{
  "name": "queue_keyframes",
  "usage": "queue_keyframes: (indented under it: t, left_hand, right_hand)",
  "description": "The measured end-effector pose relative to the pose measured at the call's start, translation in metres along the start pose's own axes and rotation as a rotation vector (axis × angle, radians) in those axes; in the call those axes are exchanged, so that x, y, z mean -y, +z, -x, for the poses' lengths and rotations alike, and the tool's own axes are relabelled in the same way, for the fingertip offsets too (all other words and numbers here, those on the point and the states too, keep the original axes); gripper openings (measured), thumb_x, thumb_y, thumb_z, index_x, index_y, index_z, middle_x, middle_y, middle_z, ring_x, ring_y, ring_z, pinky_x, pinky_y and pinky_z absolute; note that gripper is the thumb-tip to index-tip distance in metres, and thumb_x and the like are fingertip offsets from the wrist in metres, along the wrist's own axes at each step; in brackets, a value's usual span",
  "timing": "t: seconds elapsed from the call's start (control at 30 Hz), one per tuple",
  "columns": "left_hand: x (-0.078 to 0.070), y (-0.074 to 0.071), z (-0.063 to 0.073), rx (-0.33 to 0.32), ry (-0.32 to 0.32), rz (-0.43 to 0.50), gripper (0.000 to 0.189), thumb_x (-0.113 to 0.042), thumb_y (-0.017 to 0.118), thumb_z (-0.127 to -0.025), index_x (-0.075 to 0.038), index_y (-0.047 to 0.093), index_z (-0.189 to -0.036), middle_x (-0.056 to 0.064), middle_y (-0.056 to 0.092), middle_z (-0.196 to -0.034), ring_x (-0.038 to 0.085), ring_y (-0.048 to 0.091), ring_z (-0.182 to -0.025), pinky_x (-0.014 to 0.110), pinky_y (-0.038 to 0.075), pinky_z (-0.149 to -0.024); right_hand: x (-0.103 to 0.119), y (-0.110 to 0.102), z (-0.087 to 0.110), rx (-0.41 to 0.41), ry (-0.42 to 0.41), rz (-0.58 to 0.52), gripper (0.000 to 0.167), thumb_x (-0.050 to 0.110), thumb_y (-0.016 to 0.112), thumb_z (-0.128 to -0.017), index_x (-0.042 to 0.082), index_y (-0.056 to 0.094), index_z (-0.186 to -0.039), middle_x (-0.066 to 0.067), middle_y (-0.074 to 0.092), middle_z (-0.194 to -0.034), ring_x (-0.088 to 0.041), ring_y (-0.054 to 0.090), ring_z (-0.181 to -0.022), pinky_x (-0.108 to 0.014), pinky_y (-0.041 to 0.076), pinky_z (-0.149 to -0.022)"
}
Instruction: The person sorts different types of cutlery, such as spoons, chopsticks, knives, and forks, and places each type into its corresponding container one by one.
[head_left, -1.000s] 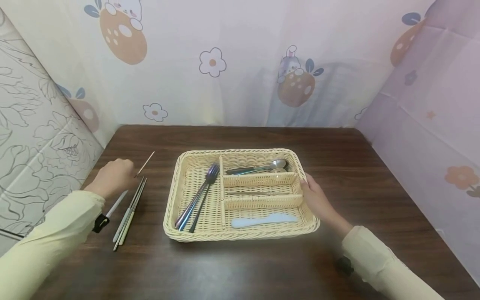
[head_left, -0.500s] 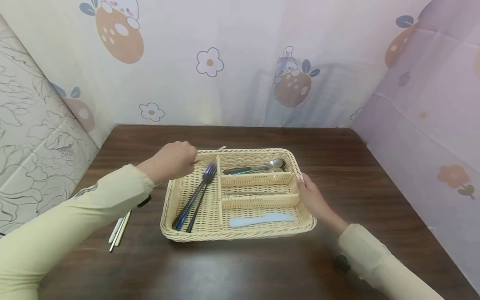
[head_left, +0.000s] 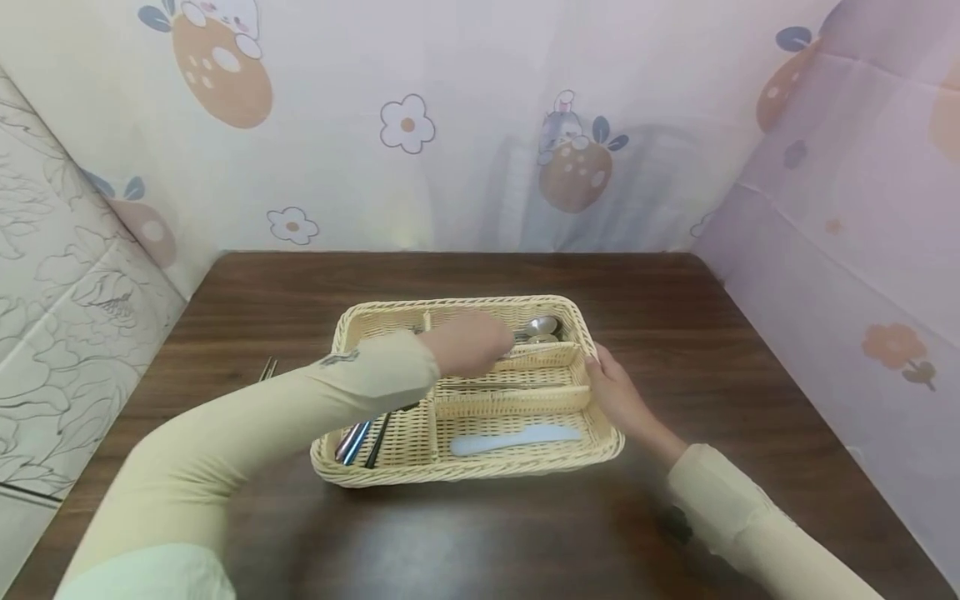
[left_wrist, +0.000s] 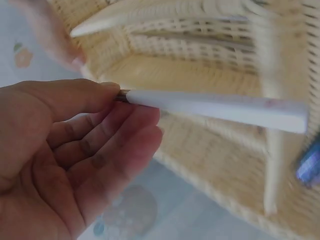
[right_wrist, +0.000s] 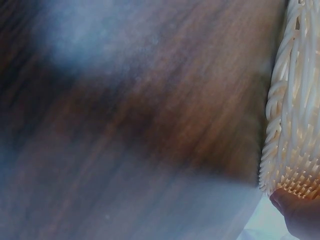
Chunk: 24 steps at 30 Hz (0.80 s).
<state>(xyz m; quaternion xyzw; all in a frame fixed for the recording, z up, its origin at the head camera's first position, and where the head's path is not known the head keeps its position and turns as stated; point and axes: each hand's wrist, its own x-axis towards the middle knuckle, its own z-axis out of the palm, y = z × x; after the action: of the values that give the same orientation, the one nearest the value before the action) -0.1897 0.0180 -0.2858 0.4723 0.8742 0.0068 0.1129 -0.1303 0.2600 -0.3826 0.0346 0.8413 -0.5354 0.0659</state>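
My left hand [head_left: 472,343] is over the divided wicker basket, above its back right compartments. Its thumb and fingers pinch a chopstick by the copper-coloured shaft; the chopstick's white, square-ended handle [left_wrist: 215,107] points away from the fingertips in the left wrist view. My right hand [head_left: 622,396] grips the right side of the wicker basket [head_left: 465,477], the thumb over its rim. Spoons [head_left: 542,325] lie in the back compartment, thin metal sticks [head_left: 517,385] in the middle one. A pale plastic knife [head_left: 517,439] fills the front one. Fork handles [head_left: 358,442] show on the left, partly behind my sleeve.
Tips of more thin metal sticks [head_left: 267,369] show on the dark wooden table [head_left: 487,542], left of the basket; my left arm hides the rest. Low wicker dividers [head_left: 510,404] separate the compartments. Patterned curtains [head_left: 337,167] hang behind and at both sides.
My left hand has carried the chopstick rightward from the table's left side to over the basket's right compartments. The right hand stays on the basket's right side.
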Motion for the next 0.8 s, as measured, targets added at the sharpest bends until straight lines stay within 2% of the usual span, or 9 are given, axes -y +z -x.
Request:
queue_keyframes:
  t: [0.17, 0.27, 0.37, 0.43, 0.53, 0.67, 0.8]
  left_hand:
    - [-0.005, 0.021, -0.027, 0.005, 0.062, -0.132, 0.01, -0.003, 0.057, -0.092, -0.009, 0.065, -0.091, -0.001, 0.06, -0.078, 0.011, 0.051, -0.067, 0.02, 0.046, -0.061]
    - [-0.007, 0.031, -0.04, -0.019, 0.101, -0.213, 0.011, -0.003, 0.057, -0.092, -0.009, 0.067, -0.094, 0.0, 0.064, -0.085, 0.011, 0.056, -0.071, 0.021, 0.048, -0.063]
    - [-0.01, 0.037, -0.051, -0.028, 0.107, -0.264, 0.012, -0.005, 0.058, -0.091, -0.01, 0.068, -0.094, 0.001, 0.066, -0.089, 0.013, 0.06, -0.075, 0.024, 0.051, -0.065]
    - [-0.013, 0.039, -0.056, 0.0, 0.083, -0.263, 0.013, -0.005, 0.057, -0.092, -0.011, 0.069, -0.096, 0.002, 0.067, -0.092, 0.014, 0.061, -0.078, 0.025, 0.051, -0.066]
    - [-0.018, 0.04, -0.061, 0.066, 0.056, -0.32, 0.015, -0.008, 0.056, -0.094, -0.012, 0.068, -0.101, 0.003, 0.067, -0.098, 0.014, 0.062, -0.081, 0.026, 0.053, -0.068]
    - [-0.023, 0.042, -0.064, 0.145, 0.064, -0.452, 0.017, -0.008, 0.055, -0.095, -0.013, 0.066, -0.107, 0.002, 0.065, -0.104, 0.011, 0.063, -0.087, 0.022, 0.053, -0.071]
    - [-0.025, 0.047, -0.068, 0.184, 0.051, -0.48, 0.017, -0.008, 0.054, -0.096, -0.014, 0.063, -0.109, 0.0, 0.063, -0.105, 0.011, 0.062, -0.089, 0.024, 0.053, -0.073]
  right_hand:
    - [0.001, 0.001, 0.001, -0.002, -0.017, -0.011, 0.051, 0.023, 0.027, -0.105, 0.002, 0.016, -0.15, -0.03, 0.037, -0.141, -0.041, 0.041, -0.126, -0.051, 0.028, -0.106]
    - [0.001, 0.001, 0.001, -0.003, -0.022, -0.016, 0.051, 0.022, 0.027, -0.105, 0.002, 0.016, -0.15, -0.031, 0.037, -0.14, -0.042, 0.042, -0.125, -0.052, 0.03, -0.105]
    - [0.0, 0.0, 0.001, -0.013, -0.029, -0.01, 0.05, 0.022, 0.027, -0.105, 0.002, 0.017, -0.15, -0.03, 0.038, -0.14, -0.042, 0.043, -0.125, -0.051, 0.03, -0.105]
    - [0.0, 0.0, 0.002, -0.021, -0.031, -0.006, 0.05, 0.022, 0.028, -0.105, 0.002, 0.018, -0.149, -0.03, 0.04, -0.138, -0.041, 0.044, -0.124, -0.051, 0.031, -0.105]
    - [-0.001, 0.0, 0.002, -0.024, -0.034, -0.005, 0.049, 0.021, 0.028, -0.105, 0.001, 0.019, -0.149, -0.031, 0.042, -0.136, -0.042, 0.046, -0.122, -0.05, 0.033, -0.103]
    - [-0.001, 0.0, 0.001, -0.028, -0.034, 0.008, 0.049, 0.019, 0.027, -0.105, 0.0, 0.019, -0.149, -0.032, 0.041, -0.137, -0.042, 0.045, -0.123, -0.051, 0.033, -0.103]
    - [-0.001, -0.001, 0.001, -0.026, -0.028, 0.02, 0.049, 0.019, 0.027, -0.104, 0.001, 0.018, -0.149, -0.031, 0.039, -0.139, -0.042, 0.042, -0.126, -0.051, 0.029, -0.106]
